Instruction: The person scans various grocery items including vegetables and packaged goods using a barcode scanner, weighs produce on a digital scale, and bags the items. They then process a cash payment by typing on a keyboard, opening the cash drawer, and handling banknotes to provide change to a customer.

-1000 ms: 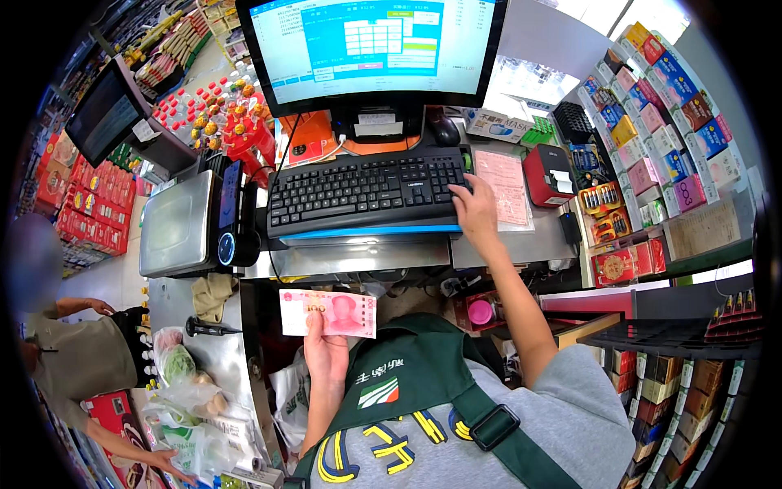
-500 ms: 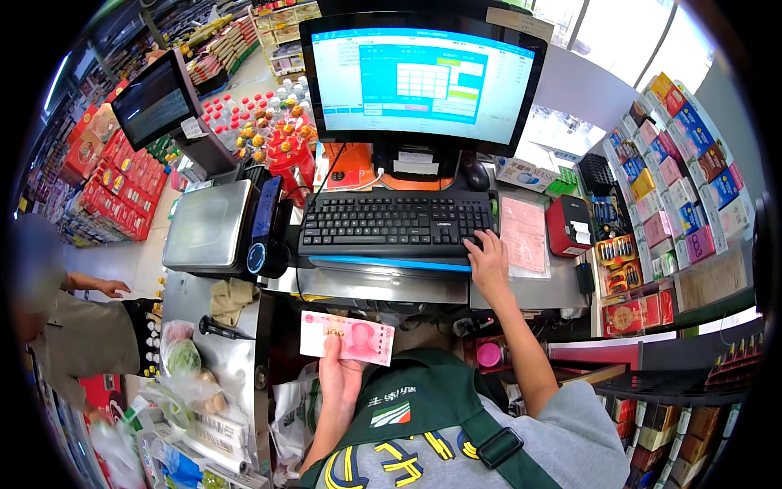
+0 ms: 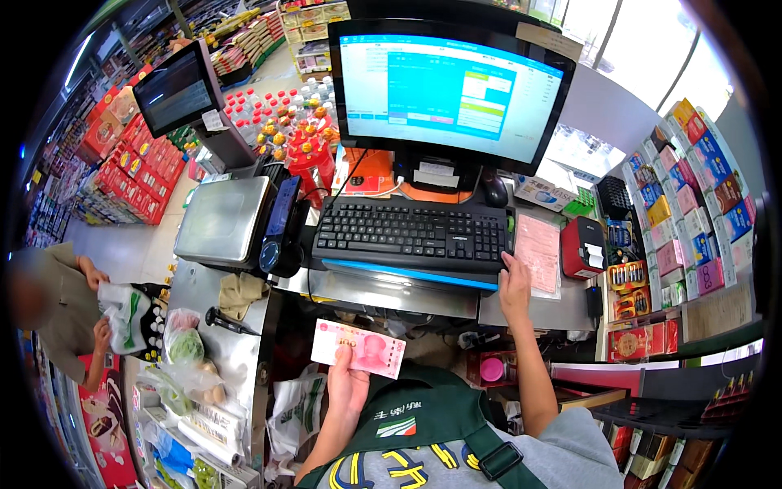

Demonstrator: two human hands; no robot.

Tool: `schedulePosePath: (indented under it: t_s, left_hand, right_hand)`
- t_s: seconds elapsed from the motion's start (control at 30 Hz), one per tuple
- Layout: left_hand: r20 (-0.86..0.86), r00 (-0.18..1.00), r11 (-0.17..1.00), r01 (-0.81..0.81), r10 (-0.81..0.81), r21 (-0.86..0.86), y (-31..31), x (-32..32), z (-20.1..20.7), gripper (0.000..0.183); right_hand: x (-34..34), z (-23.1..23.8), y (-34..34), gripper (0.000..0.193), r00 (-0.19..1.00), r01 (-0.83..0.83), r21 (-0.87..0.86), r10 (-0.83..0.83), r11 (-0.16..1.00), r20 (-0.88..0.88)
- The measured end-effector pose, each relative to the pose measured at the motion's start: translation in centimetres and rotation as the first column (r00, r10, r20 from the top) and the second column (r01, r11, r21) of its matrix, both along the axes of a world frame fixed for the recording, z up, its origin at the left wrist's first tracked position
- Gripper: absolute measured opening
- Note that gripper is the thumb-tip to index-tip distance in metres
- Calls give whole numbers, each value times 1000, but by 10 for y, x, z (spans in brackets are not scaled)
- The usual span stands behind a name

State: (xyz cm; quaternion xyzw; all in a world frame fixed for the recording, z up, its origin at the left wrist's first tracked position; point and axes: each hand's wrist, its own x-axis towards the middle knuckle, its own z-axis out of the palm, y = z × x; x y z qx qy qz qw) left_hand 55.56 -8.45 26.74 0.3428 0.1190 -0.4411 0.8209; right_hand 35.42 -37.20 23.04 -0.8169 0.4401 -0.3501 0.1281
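A pink and white banknote [image 3: 358,348] is pinched flat between the thumb and fingers of my left hand [image 3: 349,386], in front of my green apron [image 3: 432,395]. My right hand [image 3: 516,287] is at the lower right corner of the black keyboard [image 3: 415,232], fingertips by its number keys, holding nothing. Above the keyboard stands a lit monitor [image 3: 448,90] with a blue window on it. A pink paper in a clear sleeve [image 3: 538,253] lies just right of the keyboard.
At the left a scale [image 3: 222,218] stands on the metal counter, with bagged vegetables [image 3: 186,346] nearer me. Across it, a person [image 3: 61,314] holds a white plastic bag [image 3: 126,318]. A red receipt printer [image 3: 584,244] and a rack of small boxes [image 3: 692,204] are at the right.
My right hand has slid off the number keys toward the keyboard's corner. The grid in the screen's window is gone. The person opposite has raised a white bag. The whole view has shifted slightly.
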Motion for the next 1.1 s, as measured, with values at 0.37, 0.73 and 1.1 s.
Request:
schedulePosePath:
  t_s: [0.37,0.73,1.1]
  left_hand:
    - [51,991,993,120,-120,2,-1,4,0,35]
    - [95,914,919,394,-394,19,19,-19,-14,37]
    - [661,-727,806,272,-185,525,-28,-18,-64,34]
  right_hand:
    - [14,2,111,34,974,-206,51,200,977,102]
    - [3,27,217,28,883,-325,630,-11,706,469]
    - [-108,38,205,19,579,-70,740,-577,669,576]
